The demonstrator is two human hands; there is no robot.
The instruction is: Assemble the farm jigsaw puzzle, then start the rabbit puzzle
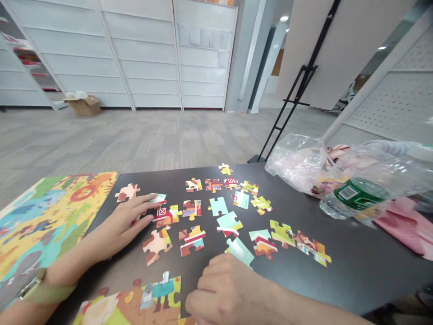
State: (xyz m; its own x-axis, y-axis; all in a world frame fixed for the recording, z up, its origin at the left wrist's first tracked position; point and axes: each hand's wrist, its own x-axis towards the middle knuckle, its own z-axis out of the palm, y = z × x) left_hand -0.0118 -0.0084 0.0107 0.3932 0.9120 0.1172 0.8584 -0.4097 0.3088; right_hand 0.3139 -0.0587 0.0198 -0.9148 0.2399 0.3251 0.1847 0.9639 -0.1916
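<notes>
Farm-scene jigsaw pieces (pixel 192 208) scattered across a dark tabletop (pixel 297 275). At the left hand (pixel 133 215), fingers extended and slightly parted beside a red-barn piece (pixel 165 217). Right hand (pixel 230 289) curled into a loose fist against a pale-blue piece (pixel 240 251); fingertips hidden, so cannot tell whether pinching anything. Nearer, a joined puzzle section (pixel 165 293); far left, a colorful animal picture sheet (pixel 72 198). Rightward, a clear plastic bottle (pixel 331 205) with green label (pixel 358 194), barcode visible, brand unreadable, near a transparent plastic bag (pixel 297 158).
</notes>
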